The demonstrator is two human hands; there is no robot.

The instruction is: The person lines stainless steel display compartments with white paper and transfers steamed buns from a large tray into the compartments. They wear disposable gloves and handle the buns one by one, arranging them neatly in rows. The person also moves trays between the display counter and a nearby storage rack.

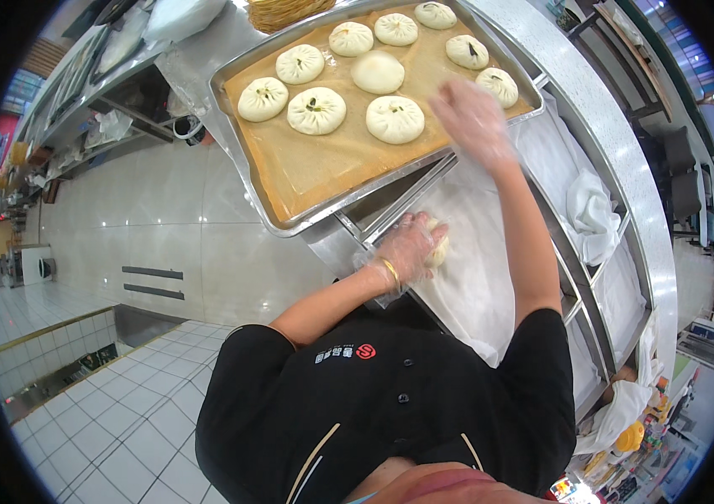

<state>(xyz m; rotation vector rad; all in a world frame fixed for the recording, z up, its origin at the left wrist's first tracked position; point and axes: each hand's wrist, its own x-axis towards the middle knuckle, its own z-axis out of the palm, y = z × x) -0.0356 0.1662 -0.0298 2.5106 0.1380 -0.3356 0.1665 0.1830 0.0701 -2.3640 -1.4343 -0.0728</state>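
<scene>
My left hand [410, 249], in a clear plastic glove, has its fingers wrapped round a pale bun [437, 244] just above a white cloth [470, 239] in a metal-framed compartment. Over the right part of a large metal tray [300, 220] hovers my gloved right hand [472, 124], its fingers curled; whatever they hold, if anything, is hidden. Pleated buns with dark green filling at their tops, such as this one [395, 119], sit spaced out on the tray's brown paper [289, 168]. One smooth round bun [378, 72] shows no pleats.
Metal dividers [571, 239] separate the cloth-lined compartments, and a crumpled white cloth [592, 214] lies in one. A curved speckled counter [626, 143] borders them on the right. Woven round mats [288, 13] are stacked behind the tray. Shelving [126, 92] stands at far left.
</scene>
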